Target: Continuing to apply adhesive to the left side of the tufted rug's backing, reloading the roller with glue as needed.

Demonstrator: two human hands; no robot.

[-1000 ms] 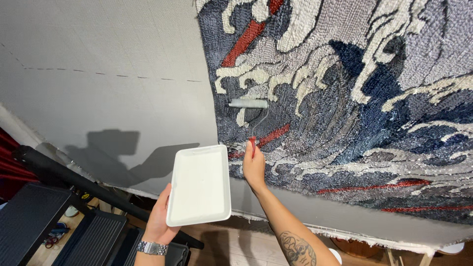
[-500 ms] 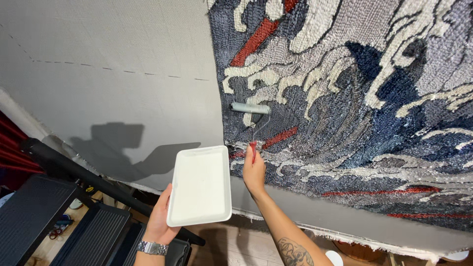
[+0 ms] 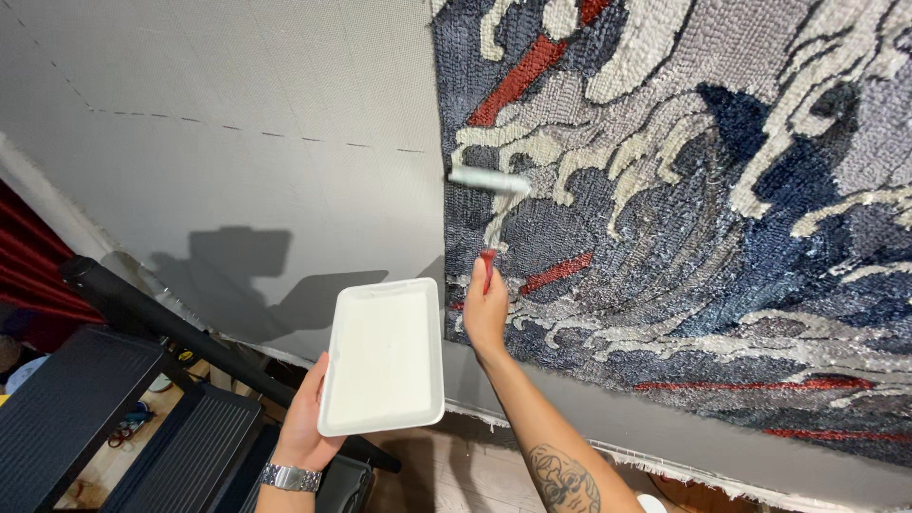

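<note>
My left hand (image 3: 306, 424) holds a white rectangular tray (image 3: 383, 354) from below, roughly level, in front of the stretched grey cloth (image 3: 237, 142). My right hand (image 3: 484, 309) grips the red handle of a small paint roller (image 3: 489, 180). The pale roller head lies against the back of a tufted rug (image 3: 684, 218) with blue, grey, white and red wave shapes, near its left edge. A watch sits on my left wrist, and a tattoo shows on my right forearm.
A black bar of the frame (image 3: 171, 328) runs diagonally under the cloth. Black steps (image 3: 85, 408) stand at the lower left on a wooden floor. Red fabric (image 3: 24, 275) hangs at the far left. The cloth's frayed lower edge (image 3: 570, 442) crosses below my right arm.
The roller head has moved up the rug and my right hand has risen with it. The tray in my left hand has stayed almost still.
</note>
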